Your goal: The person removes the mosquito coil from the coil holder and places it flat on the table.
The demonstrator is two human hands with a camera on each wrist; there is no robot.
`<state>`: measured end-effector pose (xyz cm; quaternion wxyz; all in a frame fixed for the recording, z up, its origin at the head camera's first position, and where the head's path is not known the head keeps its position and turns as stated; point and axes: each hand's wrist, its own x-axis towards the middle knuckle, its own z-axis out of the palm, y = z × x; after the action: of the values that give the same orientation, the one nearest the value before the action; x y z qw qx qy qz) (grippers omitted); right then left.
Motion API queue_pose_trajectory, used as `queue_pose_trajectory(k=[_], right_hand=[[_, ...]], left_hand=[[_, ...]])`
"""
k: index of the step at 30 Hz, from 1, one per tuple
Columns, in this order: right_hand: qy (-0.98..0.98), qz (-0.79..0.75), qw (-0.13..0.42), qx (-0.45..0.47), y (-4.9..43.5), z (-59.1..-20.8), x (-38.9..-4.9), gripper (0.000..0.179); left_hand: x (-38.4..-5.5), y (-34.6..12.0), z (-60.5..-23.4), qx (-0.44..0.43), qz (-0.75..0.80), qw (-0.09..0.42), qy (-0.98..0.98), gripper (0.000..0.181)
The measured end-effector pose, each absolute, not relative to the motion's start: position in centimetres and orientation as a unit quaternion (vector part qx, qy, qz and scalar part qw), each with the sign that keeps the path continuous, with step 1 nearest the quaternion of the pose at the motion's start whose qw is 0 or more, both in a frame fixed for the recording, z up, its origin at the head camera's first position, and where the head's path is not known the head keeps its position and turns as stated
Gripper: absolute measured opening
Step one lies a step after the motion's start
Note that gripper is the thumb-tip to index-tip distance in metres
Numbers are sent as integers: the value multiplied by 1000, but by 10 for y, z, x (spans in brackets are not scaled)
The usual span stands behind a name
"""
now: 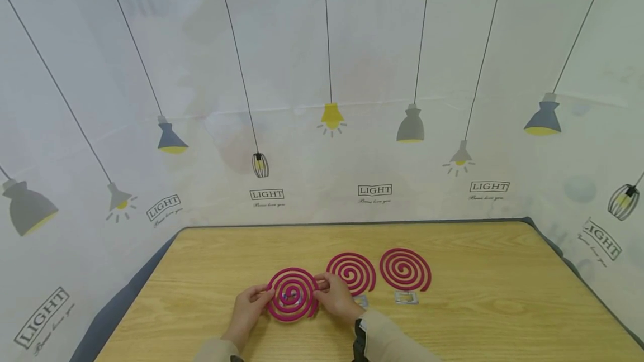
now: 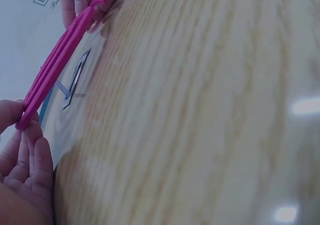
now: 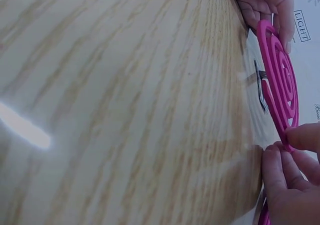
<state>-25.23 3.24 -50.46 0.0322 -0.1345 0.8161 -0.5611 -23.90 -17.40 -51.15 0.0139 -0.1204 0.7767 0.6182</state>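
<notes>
Both hands hold a magenta mosquito coil (image 1: 292,293) by its opposite edges, low over the table. My left hand (image 1: 247,309) pinches its left rim between thumb and fingers. At the right rim, my right hand (image 1: 338,298) has its thumb on top and fingers beneath. Under the coil sits a small flat metal stand (image 2: 76,81) with a raised prong reaching up toward the coil's underside. In the right wrist view, the prong overlaps the lower face of the coil (image 3: 272,65), which is held slightly above the stand's base.
To the right, a second mosquito coil (image 1: 348,274) is partly hidden behind my right hand, with a metal stand (image 1: 361,300) by its front edge. Farther right lies a third coil (image 1: 402,268), its stand (image 1: 406,298) in front. A lamp-printed curtain (image 1: 322,172) borders the wooden table (image 1: 483,306).
</notes>
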Motion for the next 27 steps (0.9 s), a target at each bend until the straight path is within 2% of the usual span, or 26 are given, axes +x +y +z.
queue_pose_trajectory(k=[13,27], right_hand=[[805,-575,33,-141,34,-504,-252,29],[762,-634,68,-114,33,-505,-253,33]], left_hand=[[-238,-174,-512,-110,622,4,775,41],[-239,-174,-516,-124,615,-3,778,43]])
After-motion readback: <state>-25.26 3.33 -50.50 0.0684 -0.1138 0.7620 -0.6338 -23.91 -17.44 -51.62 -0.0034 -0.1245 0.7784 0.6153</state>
